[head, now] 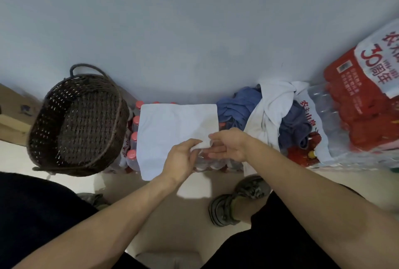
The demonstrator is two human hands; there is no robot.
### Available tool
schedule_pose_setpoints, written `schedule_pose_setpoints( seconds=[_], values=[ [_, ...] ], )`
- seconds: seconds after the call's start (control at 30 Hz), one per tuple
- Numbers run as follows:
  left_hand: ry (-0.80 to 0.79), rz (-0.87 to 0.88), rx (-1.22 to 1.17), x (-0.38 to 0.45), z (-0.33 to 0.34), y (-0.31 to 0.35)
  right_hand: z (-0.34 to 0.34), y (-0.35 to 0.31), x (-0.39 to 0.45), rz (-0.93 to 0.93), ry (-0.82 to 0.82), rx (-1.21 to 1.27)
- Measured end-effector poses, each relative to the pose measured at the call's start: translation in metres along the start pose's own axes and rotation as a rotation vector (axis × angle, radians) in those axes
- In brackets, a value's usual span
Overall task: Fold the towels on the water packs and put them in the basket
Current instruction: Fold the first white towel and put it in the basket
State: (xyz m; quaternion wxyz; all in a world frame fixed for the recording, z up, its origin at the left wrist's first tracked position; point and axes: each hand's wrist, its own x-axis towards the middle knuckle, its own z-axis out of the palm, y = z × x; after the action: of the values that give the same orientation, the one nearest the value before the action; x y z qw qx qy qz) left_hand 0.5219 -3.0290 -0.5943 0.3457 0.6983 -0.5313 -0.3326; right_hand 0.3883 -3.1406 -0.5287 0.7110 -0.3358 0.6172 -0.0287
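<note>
A white towel (172, 130) lies spread over a pack of water bottles (132, 139) with pink caps. Its near right corner is lifted. My left hand (181, 158) pinches that corner from the left, and my right hand (228, 145) pinches it from the right, the two hands close together. To the right, a heap of blue and white towels (269, 113) sits on another water pack (319, 139). A dark woven basket (75, 126) with a handle stands on the floor at the left, and it holds nothing that I can see.
A red-and-white wrapped water pack (362, 96) rests at the far right. The grey wall (194, 31) rises right behind the packs. My shoes (237, 204) stand on the pale floor in front. Cardboard (13, 117) lies at the far left.
</note>
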Motion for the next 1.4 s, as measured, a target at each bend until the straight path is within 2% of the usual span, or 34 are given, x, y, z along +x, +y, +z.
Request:
schedule_pose_setpoints(
  seconds=[0.07,0.13,0.17,0.2,0.23,0.33,0.43,0.53,0.63,0.83,0.93,1.17,1.23,1.3,1.37,1.4],
  values=[
    [-0.036,-0.013,-0.017,0.005,-0.005,-0.001,-0.006,-0.001,0.0,-0.118,0.046,-0.226],
    [-0.132,-0.011,0.001,0.011,-0.01,-0.002,-0.013,-0.003,0.003,-0.373,0.116,-0.743],
    [-0.174,-0.022,-0.002,0.013,-0.012,-0.003,-0.014,-0.003,0.006,-0.518,0.11,-0.939],
    [-0.202,-0.039,-0.027,0.015,-0.014,-0.004,-0.012,-0.004,0.008,-0.622,0.073,-1.028],
    [-0.217,-0.061,-0.078,0.016,-0.015,-0.005,-0.01,-0.003,0.01,-0.663,0.025,-1.047],
    [-0.224,-0.163,-0.263,0.02,-0.013,-0.007,-0.001,0.001,0.019,-0.637,-0.049,-0.916],
    [-0.19,-0.241,-0.324,0.022,-0.01,-0.014,-0.001,0.003,0.032,-0.666,-0.023,-0.87],
    [-0.196,-0.259,-0.243,0.023,-0.014,-0.026,-0.004,0.003,0.044,-0.69,0.07,-0.78],
    [-0.28,-0.246,0.077,0.021,-0.024,-0.042,-0.012,-0.001,0.056,-0.613,0.165,-0.632],
    [-0.458,-0.497,0.267,0.017,-0.062,-0.073,-0.04,0.01,0.072,-0.35,0.328,-0.454],
    [-0.529,-0.532,0.333,0.02,-0.079,-0.082,-0.048,0.017,0.071,-0.283,0.347,-0.482],
    [-0.565,-0.548,0.243,0.032,-0.11,-0.088,-0.057,0.029,0.063,-0.144,0.281,-0.686],
    [-0.488,-0.591,0.125,0.034,-0.115,-0.087,-0.057,0.03,0.065,-0.153,0.331,-0.679],
    [-0.245,-0.609,0.026,0.036,-0.11,-0.085,-0.054,0.029,0.067,-0.245,0.378,-0.573],
    [0.047,-0.635,-0.001,0.036,-0.098,-0.082,-0.05,0.025,0.067,-0.329,0.341,-0.338],
    [0.153,-0.686,-0.087,0.035,-0.092,-0.082,-0.048,0.024,0.066,-0.329,0.302,-0.227]
  ],
)
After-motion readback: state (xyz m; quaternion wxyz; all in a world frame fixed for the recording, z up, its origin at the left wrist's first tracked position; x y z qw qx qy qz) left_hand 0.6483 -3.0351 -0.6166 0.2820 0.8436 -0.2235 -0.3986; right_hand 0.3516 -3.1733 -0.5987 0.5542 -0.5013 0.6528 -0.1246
